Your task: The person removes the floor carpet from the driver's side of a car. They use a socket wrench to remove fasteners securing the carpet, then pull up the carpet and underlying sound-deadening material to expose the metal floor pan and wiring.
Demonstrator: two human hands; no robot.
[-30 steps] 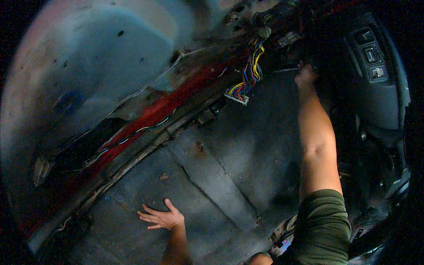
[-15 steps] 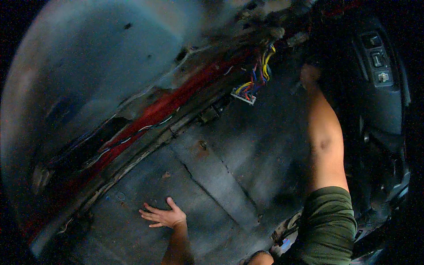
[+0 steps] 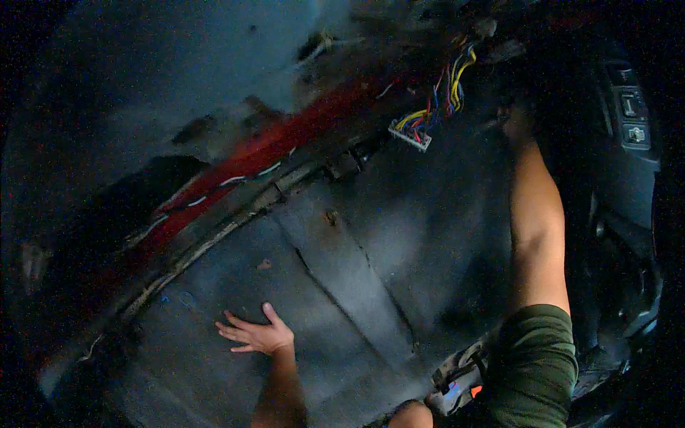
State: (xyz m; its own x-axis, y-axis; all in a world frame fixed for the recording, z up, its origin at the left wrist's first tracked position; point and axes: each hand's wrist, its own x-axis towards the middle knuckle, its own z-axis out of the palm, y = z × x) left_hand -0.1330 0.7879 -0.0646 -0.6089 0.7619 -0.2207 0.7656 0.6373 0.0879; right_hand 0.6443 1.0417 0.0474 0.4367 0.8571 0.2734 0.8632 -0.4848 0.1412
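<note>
Wire bundle (image 3: 455, 100) hanging right of red strip (image 3: 267, 148); left hand (image 3: 257, 335) spreading wide on floor (image 3: 385, 299) below strip. Right hand (image 3: 516, 120) reaching right of strip, grip untellable: dimness possibly risking bundle snagging.

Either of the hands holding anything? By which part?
Left hand: nothing, splayed over the car floor. Right hand: too dark and blurred to tell.
</note>
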